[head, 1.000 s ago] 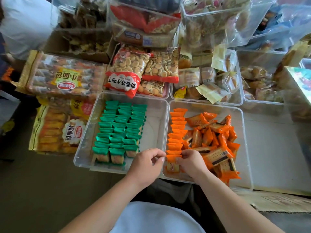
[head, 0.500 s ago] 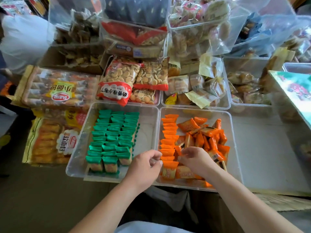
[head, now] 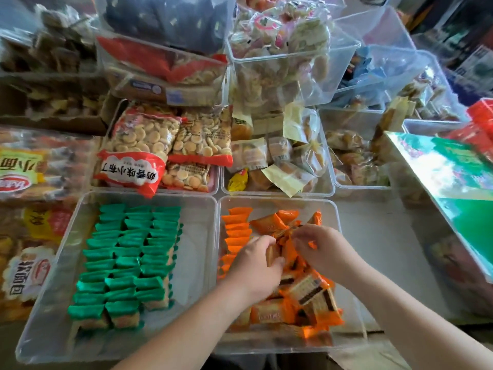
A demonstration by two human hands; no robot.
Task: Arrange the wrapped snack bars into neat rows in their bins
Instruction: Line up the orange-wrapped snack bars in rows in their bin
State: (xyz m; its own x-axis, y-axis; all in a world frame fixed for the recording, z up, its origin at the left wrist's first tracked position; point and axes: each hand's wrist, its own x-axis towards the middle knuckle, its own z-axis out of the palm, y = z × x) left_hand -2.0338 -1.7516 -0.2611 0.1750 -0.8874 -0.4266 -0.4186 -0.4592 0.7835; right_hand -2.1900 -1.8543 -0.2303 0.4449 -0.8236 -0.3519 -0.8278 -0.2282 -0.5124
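My left grip [head: 253,265] curls round an orange-wrapped snack bar [head: 271,254] over the clear plastic bin [head: 277,200]; my right grip [head: 326,249] seemingly pinches another. Pale counter [head: 373,244] lies right of that bin.

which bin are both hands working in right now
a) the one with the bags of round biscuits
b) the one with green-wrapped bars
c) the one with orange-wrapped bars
c: the left hand and right hand both grip orange-wrapped bars from the loose pile inside the clear bin on the right, while the green-wrapped bars lie in rows with no hand on them.
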